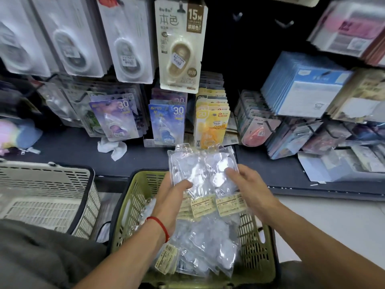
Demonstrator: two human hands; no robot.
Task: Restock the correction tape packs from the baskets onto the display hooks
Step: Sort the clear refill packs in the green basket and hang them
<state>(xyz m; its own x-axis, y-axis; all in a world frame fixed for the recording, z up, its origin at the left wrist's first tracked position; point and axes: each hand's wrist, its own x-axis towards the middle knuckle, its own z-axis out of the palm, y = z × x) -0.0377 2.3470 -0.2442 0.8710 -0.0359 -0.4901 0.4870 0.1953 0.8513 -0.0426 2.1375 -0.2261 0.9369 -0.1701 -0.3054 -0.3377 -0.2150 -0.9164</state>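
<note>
In front of me a dark display wall (245,59) carries rows of hanging carded packs, with a beige pack marked 15M (180,44) at top centre and blue (167,122) and yellow (211,127) correction tape packs on the lower hooks. A dark shelf (73,151) runs under them, with a crumpled white tissue (112,147) lying on it. Below the shelf edge sit two baskets: a cream basket (45,195) on my left and an olive-green basket (256,253) in the centre, which holds clear plastic packs (204,247) with yellow labels. I hold a bundle of clear correction tape packs (202,176) upright above the green basket, just below the yellow packs on the hooks. My left hand (173,197) grips the bundle's left edge, thumb across its front; its wrist wears a red string bracelet (160,226). My right hand (250,188) holds the right side, its fingers (233,172) pressed on the front of the plastic.
</note>
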